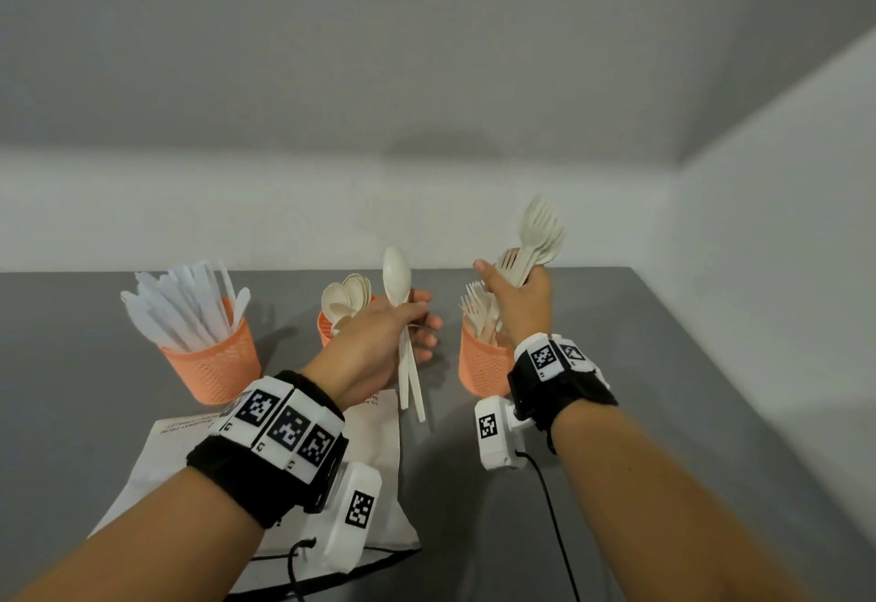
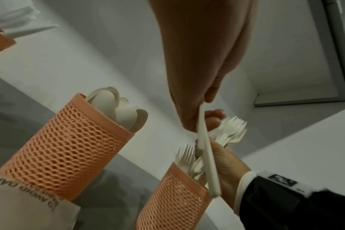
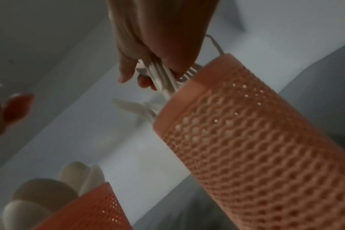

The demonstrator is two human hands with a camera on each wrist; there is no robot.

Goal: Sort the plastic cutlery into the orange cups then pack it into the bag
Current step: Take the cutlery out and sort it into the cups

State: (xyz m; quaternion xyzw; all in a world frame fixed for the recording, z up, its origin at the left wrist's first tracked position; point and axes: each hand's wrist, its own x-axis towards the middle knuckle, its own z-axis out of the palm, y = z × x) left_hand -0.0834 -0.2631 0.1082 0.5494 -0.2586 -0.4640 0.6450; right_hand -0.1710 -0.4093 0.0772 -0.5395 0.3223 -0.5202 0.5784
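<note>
Three orange mesh cups stand on the grey table: a knife cup (image 1: 215, 360) at left full of white knives (image 1: 182, 307), a spoon cup (image 1: 326, 327) in the middle, and a fork cup (image 1: 481, 362) at right with forks (image 1: 479, 312) in it. My left hand (image 1: 403, 331) grips two cream spoons (image 1: 397, 277) upright between the middle and right cups; their handles (image 2: 206, 149) hang below the fist. Above the fork cup (image 3: 256, 140), my right hand (image 1: 519, 291) grips a bunch of forks (image 1: 540, 232) by the handles (image 3: 159, 73). A white bag (image 1: 379, 435) lies flat under my left forearm.
The table (image 1: 663, 388) ends at a white wall behind and another wall on the right. A black cable (image 1: 552, 506) runs from the right wrist camera toward the front edge. The bag's black drawstring (image 1: 294, 563) trails near the front.
</note>
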